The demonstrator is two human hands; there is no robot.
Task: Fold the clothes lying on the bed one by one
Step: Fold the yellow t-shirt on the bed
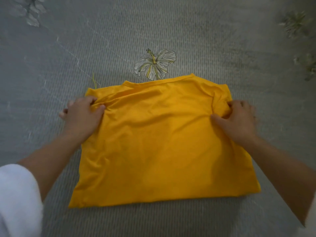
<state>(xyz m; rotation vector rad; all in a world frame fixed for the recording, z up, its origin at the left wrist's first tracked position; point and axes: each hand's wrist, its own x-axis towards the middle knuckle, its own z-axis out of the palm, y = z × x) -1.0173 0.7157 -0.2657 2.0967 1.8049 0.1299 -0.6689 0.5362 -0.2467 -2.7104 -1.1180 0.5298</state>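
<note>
Left hand [82,115] pinching shirt [159,142] at its left edge, right hand [239,120] gripping right edge; folded, flat on bed [171,23].

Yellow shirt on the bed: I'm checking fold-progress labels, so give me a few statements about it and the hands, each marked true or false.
1. The left hand pinches the yellow shirt near its left edge. True.
2. The shirt lies on a grey bedsheet. True.
3. The right hand hovers clear of the shirt. False: it grips the fabric at the right edge.
4. The shirt hides all the sheet's print. False: a printed flower shows just beyond the collar.
</note>
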